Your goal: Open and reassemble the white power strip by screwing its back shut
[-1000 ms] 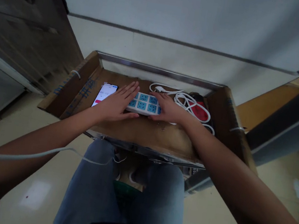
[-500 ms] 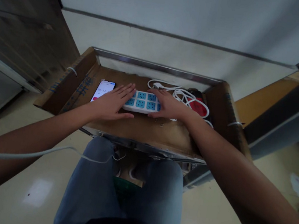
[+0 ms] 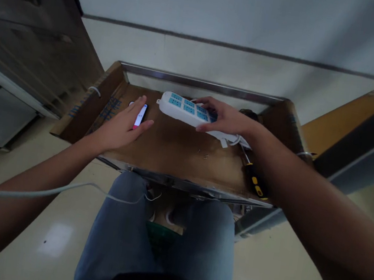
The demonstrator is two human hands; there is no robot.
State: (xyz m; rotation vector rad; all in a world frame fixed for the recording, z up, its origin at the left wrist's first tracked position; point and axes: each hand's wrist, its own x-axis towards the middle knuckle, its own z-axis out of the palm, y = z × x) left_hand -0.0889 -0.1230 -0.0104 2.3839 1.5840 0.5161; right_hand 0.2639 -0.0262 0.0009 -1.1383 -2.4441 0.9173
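Observation:
A white power strip [image 3: 185, 108] with blue sockets is tilted over the cardboard-lined tray, its left end raised. My right hand [image 3: 223, 117] grips it near its right end, thumb along the front side and fingers over the back. White cord shows in part behind and below that hand. My left hand [image 3: 122, 126] is open, fingers stretched out, over a smartphone [image 3: 140, 116] with a lit screen; it covers part of the phone. Whether it touches the phone I cannot tell. Below my right forearm lies a screwdriver [image 3: 254, 179] with a black and yellow handle.
The cardboard tray [image 3: 167, 156] has raised side walls and a metal rail [image 3: 198, 82] along its back. Several tiny metal pieces [image 3: 206, 156] lie on the cardboard, probably screws. A white cable [image 3: 61, 191] crosses in front of my left forearm. My knees are under the front edge.
The power strip has been lifted and turned, its left end away from me. My left hand has left the strip and moved left over the phone. The screwdriver has come into view.

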